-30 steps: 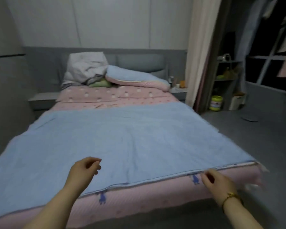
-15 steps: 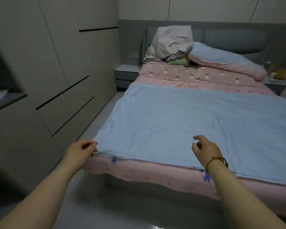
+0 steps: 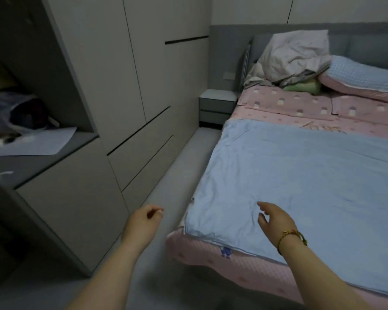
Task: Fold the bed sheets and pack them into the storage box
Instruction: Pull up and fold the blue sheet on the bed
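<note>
A light blue bed sheet [image 3: 300,175] lies spread flat over the pink patterned bed [image 3: 222,262]. Its front left corner sits at the mattress corner. My right hand [image 3: 276,222], with a gold bracelet on the wrist, hovers just over the sheet near that corner, fingers relaxed and spread, holding nothing. My left hand [image 3: 143,224] is over the floor to the left of the bed corner, apart from the sheet. Its fingers are curled toward the thumb around nothing. No storage box is in view.
Grey wardrobe and drawers [image 3: 143,130] line the left side, leaving a narrow floor aisle [image 3: 179,175] beside the bed. A nightstand [image 3: 217,106] stands at the aisle's far end. Crumpled bedding [image 3: 293,57] and a pillow [image 3: 363,79] lie at the headboard. Paper and bags [image 3: 31,139] fill a shelf niche.
My view has swung left from the bed's foot toward its left corner. My right hand moved from the sheet's right edge to near the left corner. My left hand came off the sheet's edge.
</note>
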Tool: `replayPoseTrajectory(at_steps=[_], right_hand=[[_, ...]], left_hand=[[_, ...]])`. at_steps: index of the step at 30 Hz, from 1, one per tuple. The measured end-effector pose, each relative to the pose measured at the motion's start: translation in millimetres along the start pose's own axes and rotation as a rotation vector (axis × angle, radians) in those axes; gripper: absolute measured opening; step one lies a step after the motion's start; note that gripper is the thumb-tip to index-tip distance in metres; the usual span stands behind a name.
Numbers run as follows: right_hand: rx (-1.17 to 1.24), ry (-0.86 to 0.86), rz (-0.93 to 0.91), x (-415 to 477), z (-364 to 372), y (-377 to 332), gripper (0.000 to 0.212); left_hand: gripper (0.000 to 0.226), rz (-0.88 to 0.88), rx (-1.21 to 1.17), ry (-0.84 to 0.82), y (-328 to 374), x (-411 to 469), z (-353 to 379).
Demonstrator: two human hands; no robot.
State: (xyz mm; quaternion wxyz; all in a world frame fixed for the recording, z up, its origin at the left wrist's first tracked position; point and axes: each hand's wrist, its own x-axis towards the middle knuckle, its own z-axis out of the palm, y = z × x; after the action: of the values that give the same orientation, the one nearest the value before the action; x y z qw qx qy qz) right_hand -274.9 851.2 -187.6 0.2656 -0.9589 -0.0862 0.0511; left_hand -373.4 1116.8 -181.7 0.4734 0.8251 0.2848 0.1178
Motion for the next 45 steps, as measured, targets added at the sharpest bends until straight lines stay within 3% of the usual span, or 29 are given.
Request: replayPoseTrajectory(at_steps=[6, 13, 30, 39, 45], right_hand=[[0.051, -0.015, 0.026, 121.3, 45.8, -43.2, 0.041], [0.084, -0.004, 0.078, 235.9, 55.8, -86.3, 0.041], [0.123, 0.173, 0.491, 475.2, 134.3, -143.5, 0.04], [0.038, 0.138, 0.651, 560.4, 135.0, -104.5, 0.046], [-0.055, 0.023, 0.652, 680.6, 124.8, -48.8, 0.058]], left_hand=[[0.013, 0.003, -0.002, -0.04, -2.9, 133.5, -1.4], [0.024, -0.014, -0.019, -0.147, 17.5, 267.9, 6.1], [0.021, 0.192, 0.149, -0.557, 69.3, 650.2, 118.2], [0.03, 0.291, 0.274, -0.787, 119.0, 722.2, 232.4], [0.035, 0.319, 0.373, -0.776, 160.2, 797.4, 315.1]])
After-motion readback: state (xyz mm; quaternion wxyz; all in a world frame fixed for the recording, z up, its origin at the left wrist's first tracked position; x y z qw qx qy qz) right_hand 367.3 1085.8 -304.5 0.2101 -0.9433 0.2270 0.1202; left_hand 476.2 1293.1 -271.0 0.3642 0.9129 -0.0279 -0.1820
